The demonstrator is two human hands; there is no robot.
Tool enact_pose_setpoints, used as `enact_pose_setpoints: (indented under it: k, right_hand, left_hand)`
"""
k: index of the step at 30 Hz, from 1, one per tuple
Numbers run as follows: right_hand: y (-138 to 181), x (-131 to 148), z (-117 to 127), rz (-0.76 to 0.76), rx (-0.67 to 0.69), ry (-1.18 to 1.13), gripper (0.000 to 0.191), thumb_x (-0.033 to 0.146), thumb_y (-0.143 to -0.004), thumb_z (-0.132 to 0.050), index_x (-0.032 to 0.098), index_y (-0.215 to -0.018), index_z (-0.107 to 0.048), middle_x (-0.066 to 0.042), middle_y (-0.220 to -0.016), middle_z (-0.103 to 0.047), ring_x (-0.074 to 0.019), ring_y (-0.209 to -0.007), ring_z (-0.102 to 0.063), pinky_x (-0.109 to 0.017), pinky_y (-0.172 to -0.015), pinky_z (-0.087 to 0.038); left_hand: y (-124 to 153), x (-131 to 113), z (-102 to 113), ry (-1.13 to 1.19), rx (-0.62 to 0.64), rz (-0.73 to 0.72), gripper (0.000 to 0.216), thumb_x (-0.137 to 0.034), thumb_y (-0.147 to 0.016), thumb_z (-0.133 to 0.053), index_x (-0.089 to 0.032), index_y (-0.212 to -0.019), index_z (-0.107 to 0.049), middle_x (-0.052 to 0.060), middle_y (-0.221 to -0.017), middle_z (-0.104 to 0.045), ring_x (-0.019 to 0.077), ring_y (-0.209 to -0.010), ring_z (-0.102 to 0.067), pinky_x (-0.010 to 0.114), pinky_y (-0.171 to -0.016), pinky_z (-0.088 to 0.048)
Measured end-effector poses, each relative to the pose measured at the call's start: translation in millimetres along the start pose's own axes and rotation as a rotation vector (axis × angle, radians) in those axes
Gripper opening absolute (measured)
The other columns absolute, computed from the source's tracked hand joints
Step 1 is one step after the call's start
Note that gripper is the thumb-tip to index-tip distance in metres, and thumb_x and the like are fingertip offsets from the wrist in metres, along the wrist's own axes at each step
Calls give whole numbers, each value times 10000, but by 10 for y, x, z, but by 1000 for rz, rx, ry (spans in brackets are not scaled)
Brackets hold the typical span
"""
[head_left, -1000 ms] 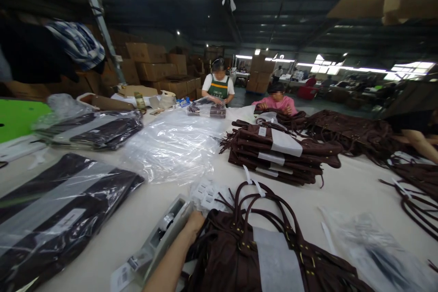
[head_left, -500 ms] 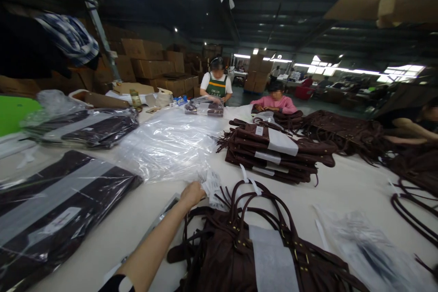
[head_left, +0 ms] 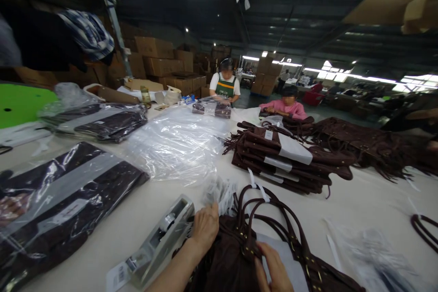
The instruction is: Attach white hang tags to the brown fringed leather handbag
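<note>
A dark brown handbag (head_left: pixel 227 255) with looped handles and a pale paper band (head_left: pixel 285 248) lies at the near edge of the table. My left hand (head_left: pixel 206 223) is closed at the bag's left end, and its fingers hide what they grip. Just beyond those fingertips is a bundle of white tags (head_left: pixel 222 191), somewhat blurred. My right hand (head_left: pixel 272 267) rests on the bag beside the paper band, fingers apart. To the left of the bag stands a grey tape dispenser (head_left: pixel 167 232), with a barcode label (head_left: pixel 118 276) at its near end.
Clear plastic bags (head_left: pixel 178 146) are spread mid-table. Wrapped brown bags (head_left: pixel 68 205) lie left, stacked banded bags (head_left: pixel 290 155) right. A crumpled plastic packet (head_left: pixel 376 251) is at near right. Two people (head_left: pixel 225 84) sit or stand across the table; cartons (head_left: pixel 159 61) are piled behind.
My left hand has drawn back from the tags toward the bag. My right hand has come into view onto the bag. The view has shifted left, showing more of the tape dispenser.
</note>
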State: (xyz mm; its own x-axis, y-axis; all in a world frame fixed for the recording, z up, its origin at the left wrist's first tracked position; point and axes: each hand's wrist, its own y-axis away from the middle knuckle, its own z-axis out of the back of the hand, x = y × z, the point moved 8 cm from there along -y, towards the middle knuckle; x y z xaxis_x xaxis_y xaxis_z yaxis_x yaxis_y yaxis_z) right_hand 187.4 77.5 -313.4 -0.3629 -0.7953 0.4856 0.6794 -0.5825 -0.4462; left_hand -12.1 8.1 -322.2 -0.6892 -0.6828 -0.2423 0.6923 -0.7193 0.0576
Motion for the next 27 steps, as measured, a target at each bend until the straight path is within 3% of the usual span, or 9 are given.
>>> enact_pose_setpoints:
  k: [5, 10, 14, 17, 21, 24, 27]
  right_hand:
    - [-970, 450, -205, 155, 43, -124, 241, 265, -869, -353, 192, -1021, -524, -64, -979, -590, -170, -923, -535, -303, -797, -422]
    - [-1584, 755, -631, 223, 209, 97, 181, 212, -846, -416, 217, -942, -570, -31, -873, -606, -181, -860, -511, -317, -753, -340]
    - [-1702, 845, -1066, 283, 374, 360, 111, 269, -757, -562, 213, -850, -588, -37, -822, -594, -212, -845, -489, -331, -721, -310]
    - [-1655, 847, -1313, 321, 407, 496, 198, 304, -683, -630, 172, -823, -582, -77, -869, -577, -246, -883, -465, -374, -783, -295]
    - [-1625, 746, -1541, 317, 419, 553, 110, 188, -774, -496, 152, -785, -599, -90, -833, -587, -236, -869, -480, -391, -818, -278]
    - [-1714, 651, -1549, 245, 396, 512, 234, 188, -831, -414, 165, -712, -614, -83, -769, -592, -213, -802, -506, -358, -738, -311]
    - [-1846, 611, -1372, 140, 281, 313, 287, 307, -858, -398, 191, -725, -624, -67, -779, -589, -195, -797, -514, -316, -696, -335]
  left_hand:
    - [98, -67, -73, -18, -35, -37, 326, -49, -781, -264, -150, -924, -539, 104, -856, -579, 220, -846, -542, 339, -745, -381]
    - [132, -88, -134, 16, -6, -28, 319, -41, -771, -276, -146, -910, -544, 116, -846, -572, 237, -822, -533, 377, -728, -385]
    - [121, -96, -179, 63, 7, -26, 293, -40, -762, -301, -129, -887, -551, 131, -828, -567, 242, -802, -527, 383, -703, -386]
    - [110, -103, -213, 91, 10, -24, 295, -37, -757, -306, -123, -891, -555, 145, -816, -570, 250, -785, -528, 391, -686, -376]
    - [108, -116, -200, 112, -24, -20, 288, -47, -760, -312, -131, -880, -559, 143, -790, -571, 251, -751, -527, 391, -674, -362]
    - [109, -102, -207, 125, -13, 0, 293, -39, -757, -315, -140, -880, -561, 141, -802, -572, 256, -759, -529, 390, -675, -366]
    - [116, -54, -249, 155, 16, 44, 308, -31, -756, -308, -150, -892, -557, 138, -835, -568, 264, -799, -527, 400, -703, -367]
